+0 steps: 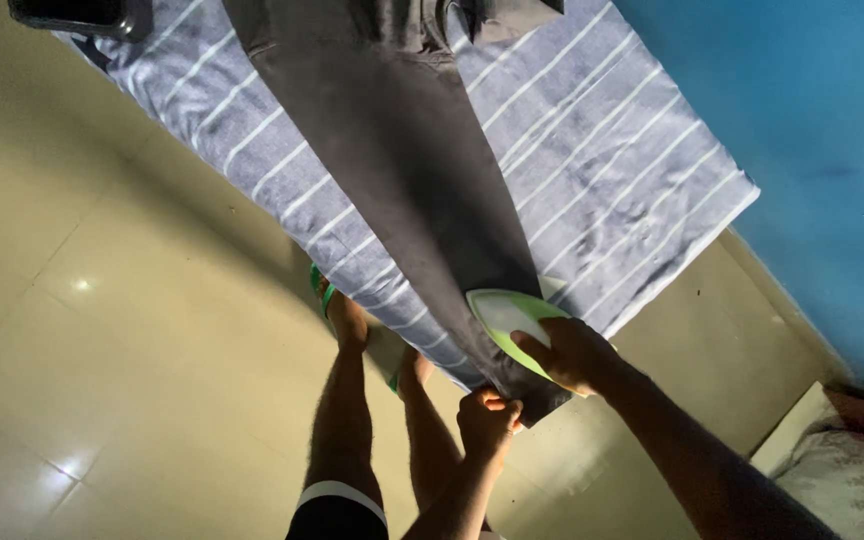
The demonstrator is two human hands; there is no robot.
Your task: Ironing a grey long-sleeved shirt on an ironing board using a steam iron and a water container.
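Note:
A dark grey pair of trousers (407, 160) lies stretched along a blue cloth with white stripes (602, 150) that covers a raised surface. My right hand (572, 352) grips a white and green clothes iron (508, 318) resting on the near end of the trouser leg. My left hand (489, 420) pinches the hem of that same leg just below the iron, pulling it taut over the surface's edge.
A blue wall (812, 120) runs along the right. The floor is glossy cream tile (102, 350). My bare legs and feet in green sandals (324, 290) stand below the surface. A patterned cushion (852, 470) lies at the lower right; a dark object (77, 15) sits at the top left.

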